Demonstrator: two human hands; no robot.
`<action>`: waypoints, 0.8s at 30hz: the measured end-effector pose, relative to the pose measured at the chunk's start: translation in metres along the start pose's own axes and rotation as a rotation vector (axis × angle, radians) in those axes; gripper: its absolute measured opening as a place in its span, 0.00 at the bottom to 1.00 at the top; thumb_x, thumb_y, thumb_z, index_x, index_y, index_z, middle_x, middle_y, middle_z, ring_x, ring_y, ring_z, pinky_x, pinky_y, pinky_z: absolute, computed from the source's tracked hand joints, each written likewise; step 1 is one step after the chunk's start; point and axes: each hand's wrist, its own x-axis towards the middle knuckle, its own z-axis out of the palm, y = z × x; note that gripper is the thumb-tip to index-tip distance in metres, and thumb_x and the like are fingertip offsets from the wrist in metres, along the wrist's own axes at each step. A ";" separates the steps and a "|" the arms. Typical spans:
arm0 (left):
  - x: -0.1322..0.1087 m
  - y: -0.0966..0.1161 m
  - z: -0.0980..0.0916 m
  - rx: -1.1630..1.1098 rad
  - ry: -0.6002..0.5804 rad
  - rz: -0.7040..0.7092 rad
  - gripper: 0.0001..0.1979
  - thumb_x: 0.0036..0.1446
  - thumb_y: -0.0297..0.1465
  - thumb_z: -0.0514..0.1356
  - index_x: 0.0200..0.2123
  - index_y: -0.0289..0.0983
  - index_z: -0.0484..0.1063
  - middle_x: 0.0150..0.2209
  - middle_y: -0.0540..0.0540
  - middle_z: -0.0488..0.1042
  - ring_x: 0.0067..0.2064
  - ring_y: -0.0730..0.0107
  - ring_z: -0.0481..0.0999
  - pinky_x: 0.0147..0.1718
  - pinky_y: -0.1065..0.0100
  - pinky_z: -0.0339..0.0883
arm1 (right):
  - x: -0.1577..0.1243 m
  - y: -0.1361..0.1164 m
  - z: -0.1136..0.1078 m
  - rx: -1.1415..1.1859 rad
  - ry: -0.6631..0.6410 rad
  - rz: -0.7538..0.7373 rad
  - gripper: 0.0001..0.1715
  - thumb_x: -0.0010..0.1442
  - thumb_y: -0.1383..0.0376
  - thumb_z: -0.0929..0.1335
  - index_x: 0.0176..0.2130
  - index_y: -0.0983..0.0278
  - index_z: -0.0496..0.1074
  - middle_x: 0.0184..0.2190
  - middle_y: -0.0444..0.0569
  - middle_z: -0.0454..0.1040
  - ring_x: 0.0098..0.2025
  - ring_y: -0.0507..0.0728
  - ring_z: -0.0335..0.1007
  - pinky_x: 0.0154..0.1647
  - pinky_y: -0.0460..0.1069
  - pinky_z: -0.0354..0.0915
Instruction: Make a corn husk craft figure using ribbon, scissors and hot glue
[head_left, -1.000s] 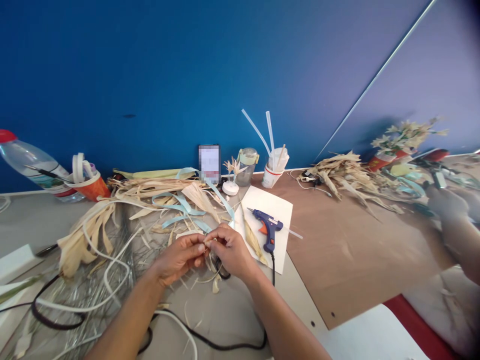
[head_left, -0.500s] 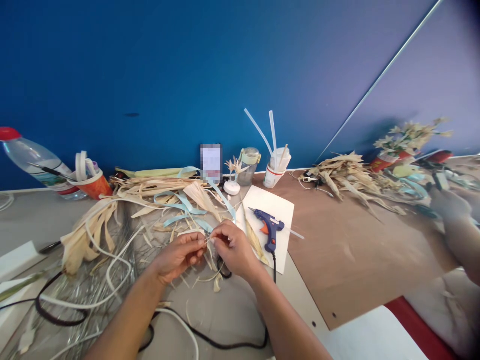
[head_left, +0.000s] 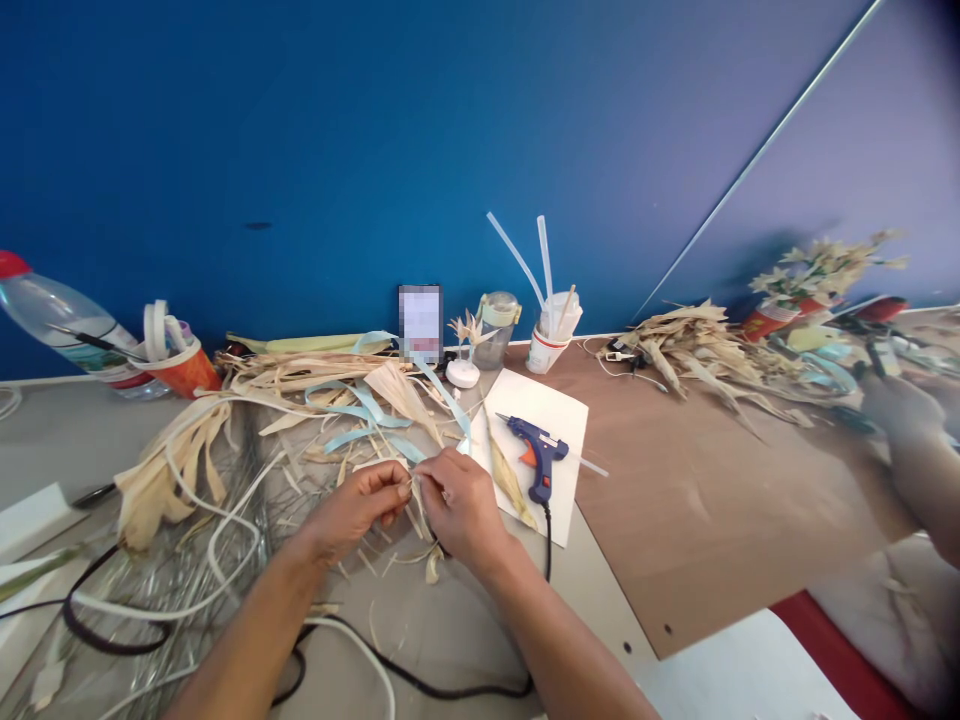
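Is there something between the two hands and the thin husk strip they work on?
Nothing visible. The left hand and the right hand both pinch the husk strip directly. The glue gun lies apart on the white paper, to the right.

The widest free way lies to the right: the brown board (head_left: pixel 697 500) is bare between the glue gun (head_left: pixel 536 458) and the husk heap (head_left: pixel 697 350) at its far edge, where another person's hand (head_left: pixel 900 410) works. The gun lies on a white sheet (head_left: pixel 551 400) just beside the right hand (head_left: pixel 459 505), and its black cable (head_left: pixel 420 685) loops across the grey tabletop (head_left: pixel 450 620) near the forearms. On the side of the left hand (head_left: pixel 358 505), loose husks (head_left: pixel 300 395), a white cord (head_left: pixel 225 530) and wire mesh (head_left: pixel 165 580) crowd the surface. Behind, a phone (head_left: pixel 420 322), a jar (head_left: pixel 496 322) and a cup of tall glue sticks (head_left: pixel 551 335) stand along the blue wall (head_left: pixel 375 150).
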 end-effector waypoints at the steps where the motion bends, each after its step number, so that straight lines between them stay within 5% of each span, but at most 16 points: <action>1: 0.001 0.000 0.000 0.029 0.010 0.008 0.11 0.50 0.35 0.61 0.22 0.36 0.65 0.20 0.55 0.60 0.22 0.76 0.57 0.23 0.72 0.51 | 0.000 0.001 0.000 -0.032 -0.012 -0.017 0.10 0.58 0.71 0.62 0.32 0.63 0.72 0.27 0.48 0.70 0.30 0.54 0.66 0.32 0.47 0.59; 11: 0.000 0.000 -0.006 0.120 0.079 0.056 0.11 0.53 0.36 0.59 0.24 0.36 0.66 0.21 0.54 0.61 0.24 0.76 0.58 0.24 0.72 0.52 | 0.005 0.006 -0.013 -0.206 -0.163 -0.097 0.08 0.56 0.73 0.64 0.32 0.63 0.72 0.27 0.46 0.68 0.31 0.53 0.65 0.36 0.48 0.56; 18: -0.001 0.000 -0.008 0.074 0.185 0.146 0.11 0.56 0.39 0.58 0.33 0.36 0.70 0.27 0.51 0.66 0.26 0.75 0.63 0.28 0.71 0.57 | 0.007 0.005 -0.017 -0.200 -0.116 -0.089 0.08 0.55 0.73 0.64 0.32 0.64 0.71 0.28 0.47 0.69 0.32 0.54 0.65 0.37 0.49 0.56; 24: -0.002 0.001 0.002 0.077 0.167 0.172 0.17 0.47 0.35 0.66 0.41 0.38 0.70 0.36 0.48 0.70 0.27 0.75 0.64 0.26 0.72 0.58 | 0.007 0.004 -0.015 -0.191 -0.111 -0.094 0.07 0.56 0.73 0.64 0.32 0.64 0.70 0.29 0.47 0.70 0.32 0.54 0.65 0.37 0.49 0.56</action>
